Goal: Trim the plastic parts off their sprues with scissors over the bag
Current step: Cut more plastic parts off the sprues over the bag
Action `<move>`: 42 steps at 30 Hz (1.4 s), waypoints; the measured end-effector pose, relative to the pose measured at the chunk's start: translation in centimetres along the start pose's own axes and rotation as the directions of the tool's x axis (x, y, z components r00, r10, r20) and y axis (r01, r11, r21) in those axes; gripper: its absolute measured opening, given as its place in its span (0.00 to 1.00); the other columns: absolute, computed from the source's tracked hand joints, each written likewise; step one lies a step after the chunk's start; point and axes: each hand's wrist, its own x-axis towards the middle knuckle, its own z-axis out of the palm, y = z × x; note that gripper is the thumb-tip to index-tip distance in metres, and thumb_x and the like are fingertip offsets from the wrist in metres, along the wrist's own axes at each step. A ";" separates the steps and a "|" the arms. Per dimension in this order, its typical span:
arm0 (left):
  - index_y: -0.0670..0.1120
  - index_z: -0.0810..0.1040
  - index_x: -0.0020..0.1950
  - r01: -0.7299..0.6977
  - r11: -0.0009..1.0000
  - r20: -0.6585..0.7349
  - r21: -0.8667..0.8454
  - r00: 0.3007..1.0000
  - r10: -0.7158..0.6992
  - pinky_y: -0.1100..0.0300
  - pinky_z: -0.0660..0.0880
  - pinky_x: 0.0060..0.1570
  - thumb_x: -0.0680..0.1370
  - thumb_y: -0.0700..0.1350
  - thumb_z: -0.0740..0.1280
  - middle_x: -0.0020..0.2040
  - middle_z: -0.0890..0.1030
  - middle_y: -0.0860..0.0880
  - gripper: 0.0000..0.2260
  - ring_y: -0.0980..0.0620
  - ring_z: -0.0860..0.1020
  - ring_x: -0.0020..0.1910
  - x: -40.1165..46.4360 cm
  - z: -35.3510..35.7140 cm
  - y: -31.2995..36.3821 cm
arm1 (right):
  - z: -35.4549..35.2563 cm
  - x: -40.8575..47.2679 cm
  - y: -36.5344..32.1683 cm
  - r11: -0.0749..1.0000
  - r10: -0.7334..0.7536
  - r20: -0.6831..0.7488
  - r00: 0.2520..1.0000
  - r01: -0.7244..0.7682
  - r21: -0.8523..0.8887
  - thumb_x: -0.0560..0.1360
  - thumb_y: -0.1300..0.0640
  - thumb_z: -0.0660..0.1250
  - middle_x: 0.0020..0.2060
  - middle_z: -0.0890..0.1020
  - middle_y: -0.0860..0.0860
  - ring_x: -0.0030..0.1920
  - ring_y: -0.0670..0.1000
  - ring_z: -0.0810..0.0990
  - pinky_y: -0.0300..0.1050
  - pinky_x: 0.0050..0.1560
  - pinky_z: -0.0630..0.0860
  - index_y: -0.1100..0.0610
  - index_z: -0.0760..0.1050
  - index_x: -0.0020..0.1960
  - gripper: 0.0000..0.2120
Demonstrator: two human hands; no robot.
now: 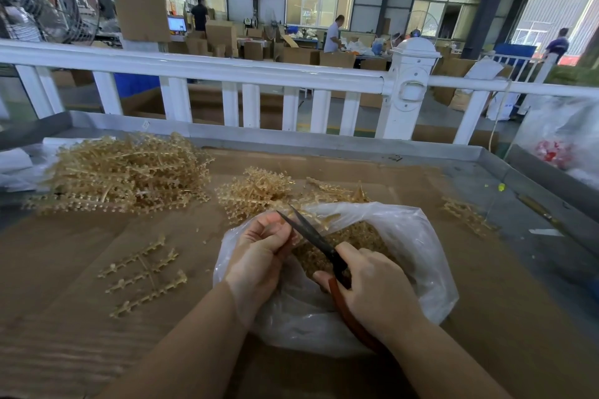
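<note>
The left hand [259, 246] is over the near left edge of the bag [405, 236]. Its fingers are curled in a tight grip on something small and tan, right where the blades meet it. The piece is mostly hidden by the fingers, so what kind of piece it is cannot be told.

The right hand [372, 285] grips the scissors [316, 238]. The fingers wrap around the orange-brown handle, which runs back under the palm toward the wrist. The dark blades point up and to the left. They stand a little apart at the tips, and they reach just past the left fingertips. So the scissors lie between the two hands, with the blades touching or almost touching the left fingers.

The bag is clear plastic and lies open on the desk [97, 317]. Both hands are above it. Inside it is a heap of small tan parts [356, 236], just behind the right hand.

A small pile of sprues [256, 193] sits right behind the bag. A much bigger pile [129, 172] sits far to the left. Four loose tan strips [146, 275] lie on the desk left of the left hand. A few more tan bits [466, 215] lie to the right of the bag.

A white fence [227, 74] stands behind the desk.
</note>
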 end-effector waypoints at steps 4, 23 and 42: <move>0.38 0.73 0.55 -0.028 0.999 0.033 0.022 0.999 0.027 0.59 0.80 0.46 0.76 0.28 0.59 0.47 0.77 0.38 0.11 0.48 0.80 0.43 0.1 -0.3 -0.2 | 0.0 0.0 0.0 0.999 -0.023 -0.013 1.000 0.022 -0.040 0.74 0.33 0.55 0.40 0.76 0.45 0.42 0.46 0.74 0.38 0.44 0.71 0.47 0.69 0.51 0.19; 0.43 0.67 0.38 -0.071 0.997 0.040 -0.009 0.997 0.071 0.61 0.80 0.36 0.75 0.25 0.60 0.30 0.78 0.46 0.13 0.51 0.81 0.33 0.4 -0.3 -0.9 | -0.5 -0.1 0.5 0.999 -0.029 0.006 1.000 0.030 -0.044 0.74 0.33 0.56 0.35 0.76 0.44 0.37 0.44 0.75 0.37 0.39 0.71 0.47 0.70 0.49 0.18; 0.43 0.67 0.39 -0.080 0.995 -0.025 0.068 0.996 0.081 0.63 0.79 0.37 0.76 0.26 0.60 0.30 0.75 0.48 0.14 0.54 0.79 0.30 0.7 -0.3 -1.1 | -0.5 0.2 0.5 0.999 -0.033 0.049 0.998 0.034 -0.029 0.76 0.35 0.56 0.38 0.78 0.45 0.38 0.45 0.77 0.37 0.40 0.70 0.49 0.71 0.52 0.18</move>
